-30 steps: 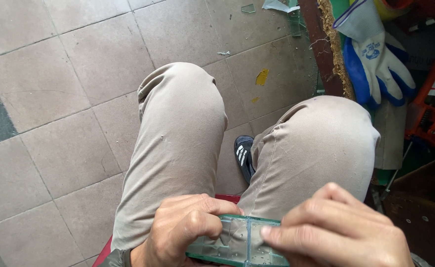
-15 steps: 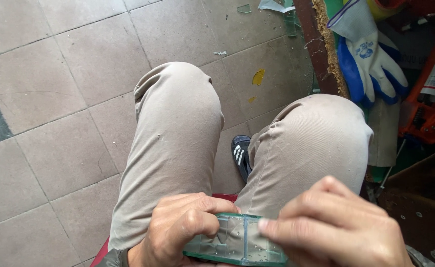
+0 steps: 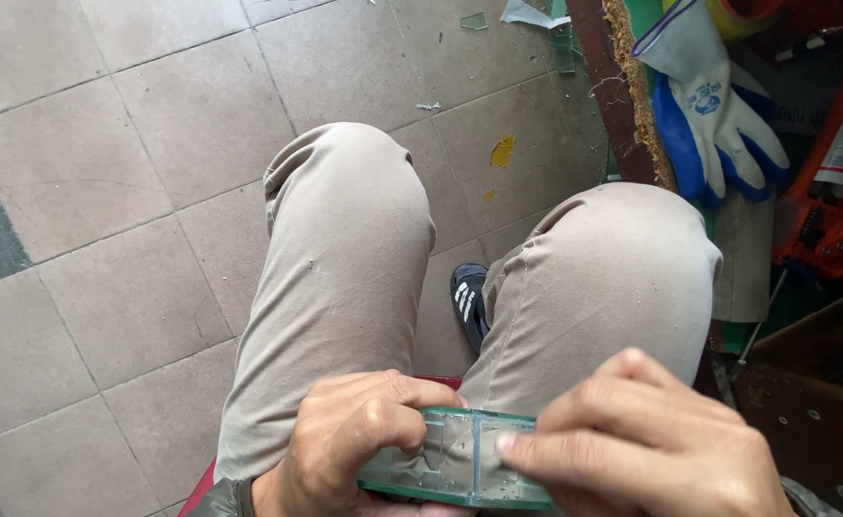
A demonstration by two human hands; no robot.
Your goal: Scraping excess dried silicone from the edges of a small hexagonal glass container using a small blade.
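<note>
Step in hand: left hand (image 3: pixel 349 445) & right hand (image 3: pixel 646 445) fingers pinching greenish glass piece (image 3: pixel 460 467) over lap. Next move likely needs firm, even grip.

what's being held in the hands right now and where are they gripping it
A small flat piece of clear, green-edged glass, held by both hands: the left hand pinches its left end, the right hand its right end, fingers on top.

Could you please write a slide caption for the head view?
Seated person's left hand and right hand grip a small glass piece above their knees.
</note>
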